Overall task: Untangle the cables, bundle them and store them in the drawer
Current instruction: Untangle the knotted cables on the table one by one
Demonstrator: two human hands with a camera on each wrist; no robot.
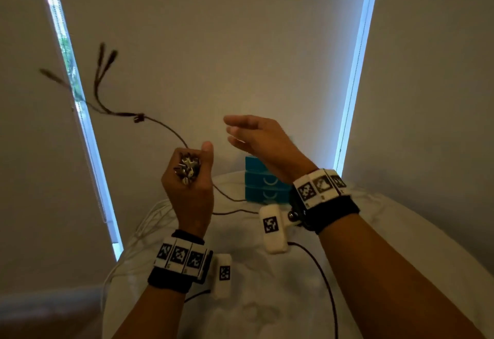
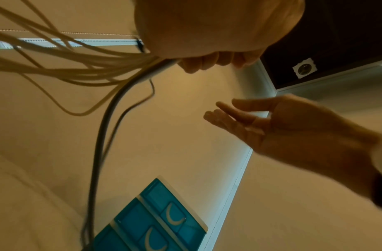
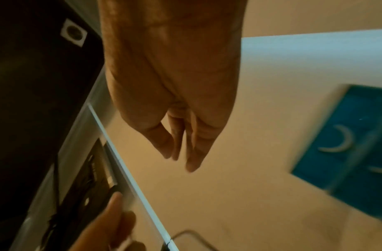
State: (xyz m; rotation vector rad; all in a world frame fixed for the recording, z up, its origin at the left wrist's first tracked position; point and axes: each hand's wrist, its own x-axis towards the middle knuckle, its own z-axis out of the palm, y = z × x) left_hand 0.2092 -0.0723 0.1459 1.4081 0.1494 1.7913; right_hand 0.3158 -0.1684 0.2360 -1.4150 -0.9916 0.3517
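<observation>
My left hand point(image 1: 187, 175) is raised above the table and grips a bunch of cable plugs point(image 1: 187, 168) in its fist. A dark multi-headed cable point(image 1: 165, 128) whips up and to the left from that fist, its ends blurred in the air. In the left wrist view pale cables point(image 2: 63, 68) and a grey cable point(image 2: 104, 129) trail out from the closed left hand point(image 2: 207, 62). My right hand point(image 1: 254, 132) hovers to the right of the fist with straight fingers, holding nothing. The blue drawer unit point(image 1: 263, 186) stands behind the hands, its drawers closed.
A white cloth-covered table point(image 1: 267, 298) lies below my arms. White cables point(image 1: 149, 221) lie at its left edge, and a dark cable point(image 1: 235, 211) runs across it towards the drawer unit point(image 2: 155, 219). Closed blinds with bright window strips fill the background.
</observation>
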